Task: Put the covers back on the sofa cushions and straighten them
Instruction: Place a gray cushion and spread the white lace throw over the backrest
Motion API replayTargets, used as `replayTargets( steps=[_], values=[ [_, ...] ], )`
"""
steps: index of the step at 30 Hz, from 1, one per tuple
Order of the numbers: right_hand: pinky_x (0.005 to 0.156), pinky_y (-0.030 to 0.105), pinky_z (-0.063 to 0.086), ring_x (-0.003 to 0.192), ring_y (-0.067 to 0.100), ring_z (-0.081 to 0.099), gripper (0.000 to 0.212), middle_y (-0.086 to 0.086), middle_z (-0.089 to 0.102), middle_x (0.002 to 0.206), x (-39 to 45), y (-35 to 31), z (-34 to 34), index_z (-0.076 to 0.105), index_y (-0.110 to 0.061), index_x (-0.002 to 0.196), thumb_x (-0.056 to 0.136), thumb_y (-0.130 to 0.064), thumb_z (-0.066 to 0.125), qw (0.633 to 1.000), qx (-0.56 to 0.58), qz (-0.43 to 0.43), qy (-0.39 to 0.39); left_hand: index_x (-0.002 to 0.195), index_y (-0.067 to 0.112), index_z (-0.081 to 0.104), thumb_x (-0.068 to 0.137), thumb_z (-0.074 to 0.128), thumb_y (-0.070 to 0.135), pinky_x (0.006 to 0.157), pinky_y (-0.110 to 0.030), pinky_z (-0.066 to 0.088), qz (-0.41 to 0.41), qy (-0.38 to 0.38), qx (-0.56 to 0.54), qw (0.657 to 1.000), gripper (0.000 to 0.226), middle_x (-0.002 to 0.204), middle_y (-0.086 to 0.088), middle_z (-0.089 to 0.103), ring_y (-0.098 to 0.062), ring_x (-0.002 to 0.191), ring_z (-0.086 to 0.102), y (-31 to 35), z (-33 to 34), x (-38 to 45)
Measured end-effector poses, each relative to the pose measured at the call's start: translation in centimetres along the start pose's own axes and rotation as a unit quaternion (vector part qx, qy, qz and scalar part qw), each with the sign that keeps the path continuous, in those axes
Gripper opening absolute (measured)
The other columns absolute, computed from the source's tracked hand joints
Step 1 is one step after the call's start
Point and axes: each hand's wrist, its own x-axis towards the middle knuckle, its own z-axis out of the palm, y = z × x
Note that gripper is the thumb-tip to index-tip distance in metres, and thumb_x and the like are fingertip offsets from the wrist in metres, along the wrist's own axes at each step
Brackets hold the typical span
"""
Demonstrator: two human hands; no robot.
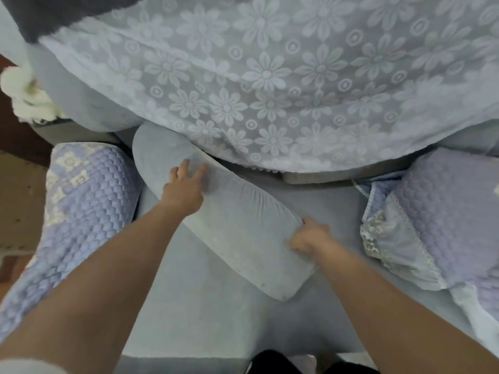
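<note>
Gripping the pale-blue seat cushion (pixel 237 225) edge, right hand (pixel 310 236) curls; left hand (pixel 183 190) lies flat on it, beneath a floral lace cover (pixel 270 76).

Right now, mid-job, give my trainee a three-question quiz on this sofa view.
1. True or false: the left hand lies with spread fingers on the long blue cushion.
2. What does the right hand grip? A) lace floral throw B) the long blue cushion's edge C) quilted armrest cover
3. Fill in: the floral throw drapes over the sofa's ____.

Key: 1 true; 2 B; 3 backrest.
</note>
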Motion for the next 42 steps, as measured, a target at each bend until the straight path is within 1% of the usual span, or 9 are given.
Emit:
replayTargets(
  steps=[3, 9, 16, 19, 23, 29, 34, 38, 42],
  values=[
    [0.109, 0.042, 0.041, 0.123, 0.042, 0.048, 0.066, 0.017, 0.031, 0.142, -1.3, 1.5, 1.9, 0.039, -0.029, 0.143, 0.081, -0.023, 0.061, 0.998, 0.023, -0.013, 0.057, 0.151, 0.037, 0.026, 0.092, 0.052, 0.022, 0.114, -0.048, 0.030, 0.139, 0.021, 0.107, 0.984, 0.066, 0.161, -0.005, 0.019, -0.032, 0.147, 0.018, -1.8, -1.0, 4.7],
    [0.105, 0.034, 0.040, 0.130, 0.035, 0.047, 0.089, 0.019, 0.035, 0.146, -4.7, 3.7, 5.2, 0.028, -0.013, 0.150, 0.078, -0.032, 0.078, 0.973, 0.181, 0.025, 0.142, 0.096, 0.026, 0.056, 0.102, 0.040, 0.039, 0.097, -0.036, 0.038, 0.310, -0.031, 0.135, 0.940, 0.022, 0.112, 0.004, 0.063, -0.019, 0.106, 0.057, -1.9, -2.6, 8.1],
    [0.102, 0.043, 0.051, 0.115, 0.019, 0.062, 0.071, -0.003, 0.061, 0.125, -11.4, 6.4, 12.2, 0.045, -0.028, 0.131, 0.073, -0.038, 0.085, 0.897, 0.435, 0.010, 0.079, 0.095, 0.020, 0.046, 0.103, 0.039, 0.031, 0.078, -0.041, 0.050, 0.199, -0.029, 0.040, 0.979, 0.015, 0.085, -0.010, 0.059, -0.032, 0.083, 0.061, -4.5, -2.4, 2.5],
    [0.093, 0.034, 0.053, 0.105, 0.011, 0.064, 0.047, -0.007, 0.066, 0.117, -12.2, 7.3, 11.0, 0.055, -0.031, 0.121, 0.082, -0.053, 0.070, 0.879, 0.470, -0.013, 0.080, 0.089, 0.014, 0.043, 0.105, 0.034, 0.033, 0.068, -0.045, 0.044, 0.148, 0.089, -0.123, 0.977, 0.027, 0.077, -0.017, 0.057, -0.041, 0.077, 0.059, -3.4, -1.1, -1.6],
    [0.093, 0.035, 0.051, 0.103, 0.022, 0.067, 0.031, 0.000, 0.072, 0.104, -12.3, 8.6, 5.3, 0.070, -0.017, 0.100, 0.092, -0.041, 0.052, 0.890, 0.446, -0.046, 0.080, 0.093, 0.006, 0.045, 0.108, 0.030, 0.027, 0.064, -0.045, 0.036, 0.142, 0.178, -0.232, 0.946, 0.029, 0.079, -0.029, 0.057, -0.049, 0.075, 0.056, 3.5, -3.5, -8.5],
    [0.107, 0.034, 0.038, 0.126, 0.025, 0.050, 0.054, 0.006, 0.049, 0.138, -14.3, 14.3, -3.5, 0.050, -0.016, 0.138, 0.092, -0.043, 0.059, 0.884, 0.391, -0.087, 0.239, 0.089, 0.004, 0.047, 0.108, 0.034, 0.027, 0.068, -0.049, 0.040, 0.248, 0.291, -0.312, 0.870, 0.032, 0.080, -0.025, 0.056, -0.045, 0.077, 0.055, 18.0, -13.0, -17.2],
    [0.109, 0.040, 0.036, 0.128, 0.028, 0.048, 0.051, 0.008, 0.050, 0.143, -15.3, 27.9, -14.5, 0.049, -0.013, 0.140, 0.098, -0.042, 0.048, 0.863, 0.418, -0.091, 0.269, 0.088, 0.006, 0.046, 0.108, 0.035, 0.024, 0.067, -0.031, 0.025, 0.293, 0.377, -0.368, 0.798, 0.029, 0.079, -0.008, 0.046, -0.013, 0.071, 0.037, 32.8, -19.9, -25.5],
    [0.111, 0.041, 0.037, 0.130, 0.030, 0.049, 0.071, 0.007, 0.049, 0.147, -18.3, 39.9, -24.5, 0.050, -0.017, 0.144, 0.089, -0.061, 0.042, 0.825, 0.492, -0.043, 0.274, 0.086, 0.004, 0.045, 0.108, 0.035, 0.028, 0.066, -0.030, 0.023, 0.325, 0.341, -0.357, 0.807, 0.033, 0.072, -0.001, 0.043, -0.014, 0.069, 0.036, 46.1, -22.2, -30.1],
    [0.095, 0.038, 0.043, 0.116, 0.036, 0.054, 0.039, 0.020, 0.058, 0.129, -21.7, 49.4, -32.4, 0.058, -0.002, 0.125, 0.102, -0.027, 0.038, 0.831, 0.393, 0.002, 0.393, 0.082, 0.006, 0.043, 0.108, 0.036, 0.030, 0.062, -0.037, 0.027, 0.360, 0.285, -0.340, 0.821, 0.036, 0.068, -0.001, 0.045, -0.025, 0.067, 0.043, 57.3, -20.0, -33.1]
  ],
)
